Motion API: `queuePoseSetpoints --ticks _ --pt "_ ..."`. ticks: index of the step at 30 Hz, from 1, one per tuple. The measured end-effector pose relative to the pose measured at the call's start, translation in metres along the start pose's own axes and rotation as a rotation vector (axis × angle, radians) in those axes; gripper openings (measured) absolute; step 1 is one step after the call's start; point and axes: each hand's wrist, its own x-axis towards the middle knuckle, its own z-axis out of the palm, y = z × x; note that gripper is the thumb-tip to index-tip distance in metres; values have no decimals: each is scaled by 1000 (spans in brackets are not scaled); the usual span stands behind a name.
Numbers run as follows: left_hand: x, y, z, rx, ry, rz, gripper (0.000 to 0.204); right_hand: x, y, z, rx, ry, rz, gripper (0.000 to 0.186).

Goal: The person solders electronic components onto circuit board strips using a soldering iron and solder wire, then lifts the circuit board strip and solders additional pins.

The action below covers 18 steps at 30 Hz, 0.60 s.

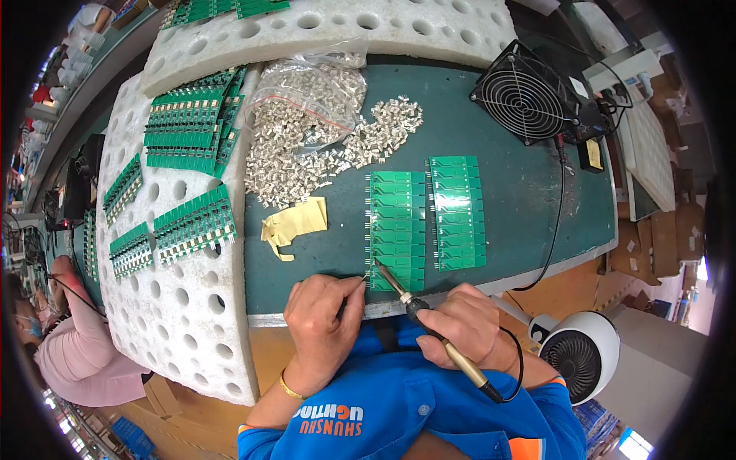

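My right hand [466, 326] is closed around a soldering iron [460, 360], its tip resting on the lower left part of a green circuit board panel [396, 230]. Close to the same left edge of the panel, my left hand [326, 314] pinches a thin strand that looks like solder wire [363, 279]; most of it is hidden by the fingers. A second green panel [458, 215] lies flat just to the right, a narrow gap between the two. White connectors [307, 146] are heaped beyond the hands, partly inside a clear plastic bag [326, 92].
Assembled boards [188, 126] lie on a white foam sheet with holes [218, 349] at left; another foam block [307, 34] spans the back. Crumpled yellow paper [295, 226] sits nearby. A black fan [525, 96] stands far right, a white fan [583, 356] near right. A person [80, 345] sits at left.
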Motion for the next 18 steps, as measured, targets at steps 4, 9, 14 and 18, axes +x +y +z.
queuePoseSetpoints --ticks 4,9,14,18 --pt "0 1 -1 12 5 6 12 -1 0 0 -15 -12 -16 31" --pt "0 0 3 28 10 -1 14 0 0 1 4 2 6 35" --pt "-1 1 2 15 4 11 14 -2 0 1 -11 -12 -6 29" --pt "-1 0 2 13 8 13 14 -2 1 2 -17 -7 -8 29"
